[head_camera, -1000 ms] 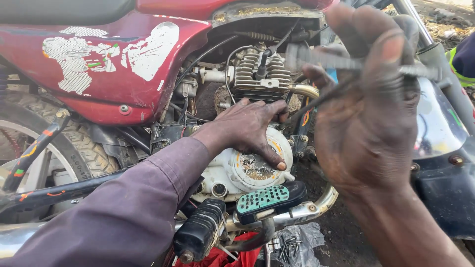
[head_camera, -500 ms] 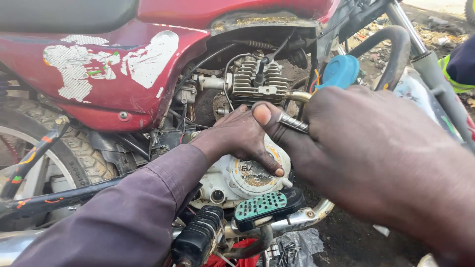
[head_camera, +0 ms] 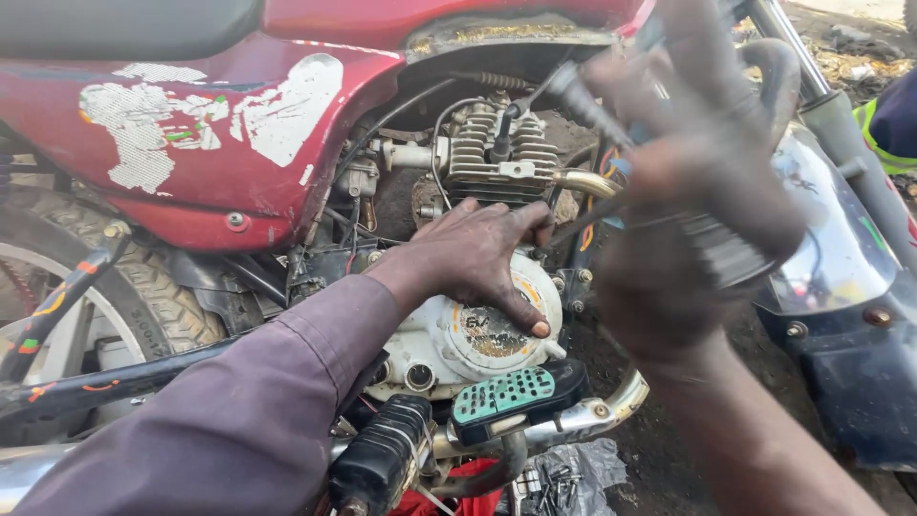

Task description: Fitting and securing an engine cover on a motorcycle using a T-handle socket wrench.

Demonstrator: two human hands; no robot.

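The left hand (head_camera: 478, 253) lies flat on the white engine side cover (head_camera: 468, 334) of the red motorcycle (head_camera: 315, 115), its grip wide and holding nothing. The right hand (head_camera: 688, 201) is raised before the cylinder head (head_camera: 492, 158), blurred; its grip closes around a dark, slender tool (head_camera: 587, 105), kind unclear. A green-padded brake pedal (head_camera: 511, 397) sits below the cover.

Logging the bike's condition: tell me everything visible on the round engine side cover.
The engine cover is a rounded, pale silver-white metal casing low on the engine, below the finned cylinder. Its face carries a worn circular emblem, yellowish and scuffed, and the surface looks grimy. Two small round ports sit on its lower left. The left hand lies spread over its top, one fingertip pressed on the emblem's right edge. A green-treaded foot pedal sits just below it.
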